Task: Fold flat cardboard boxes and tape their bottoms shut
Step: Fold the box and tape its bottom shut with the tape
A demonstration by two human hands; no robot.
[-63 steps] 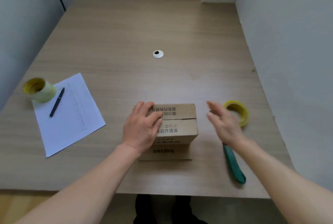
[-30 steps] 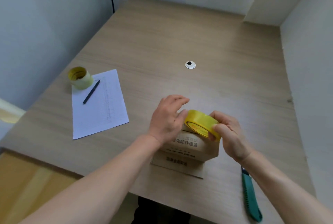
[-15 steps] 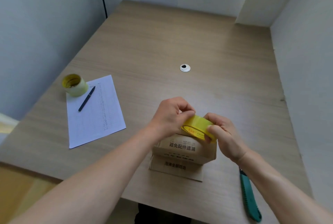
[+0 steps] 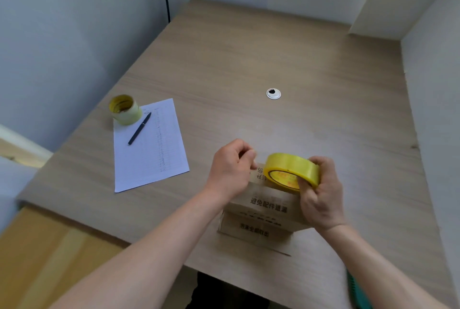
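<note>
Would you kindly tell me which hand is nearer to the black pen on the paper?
Left. The left hand is just right of the sheet holding the pen; the right hand grips the tape roll farther right.

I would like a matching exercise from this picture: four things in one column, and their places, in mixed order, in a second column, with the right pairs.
Things:
1. yellow tape roll
2. black pen
3. pale tape roll
4. cardboard box

Places:
A. lying on the white sheet of paper
B. on the table under both hands
C. gripped by the right hand
D. at the far left corner of the paper

Pairs: 1-C, 2-A, 3-D, 4-B
</note>
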